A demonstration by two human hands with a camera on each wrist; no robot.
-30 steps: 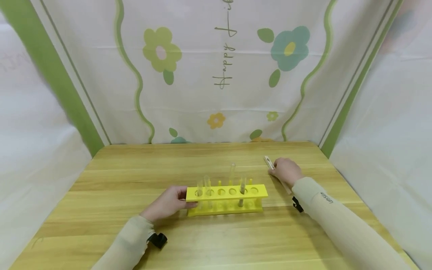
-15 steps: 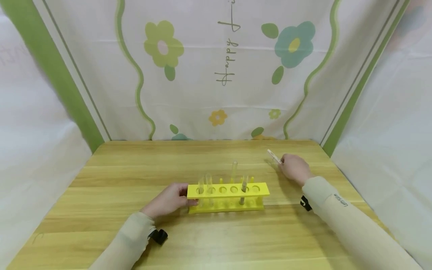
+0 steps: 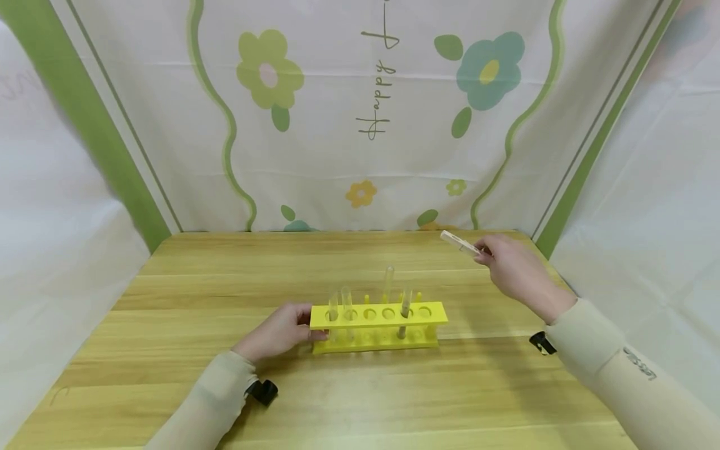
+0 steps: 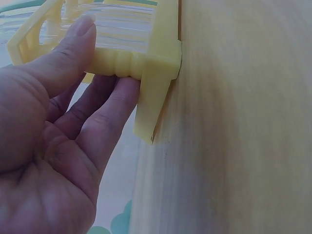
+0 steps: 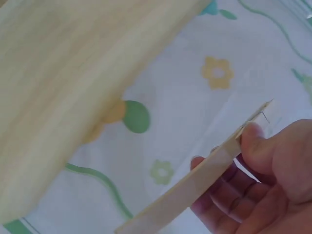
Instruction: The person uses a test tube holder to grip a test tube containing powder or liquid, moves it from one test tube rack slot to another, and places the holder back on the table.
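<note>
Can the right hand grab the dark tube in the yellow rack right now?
Probably not easily: the right hand is holding a wooden stick, so it isn't free. The way looks clear, though: the dark tube pokes up above the rack, and the left hand holds the other end.

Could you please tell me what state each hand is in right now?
Left hand: closed, holding the yellow rack by its end.
Right hand: closed, holding a wooden clamp.

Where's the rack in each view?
Head: rack just below centre, left hand gripping its left end.
Left wrist: upper left, cut off by the top edge.
Right wrist: not in it.
Shared landmark: wooden table, in all three.
</note>
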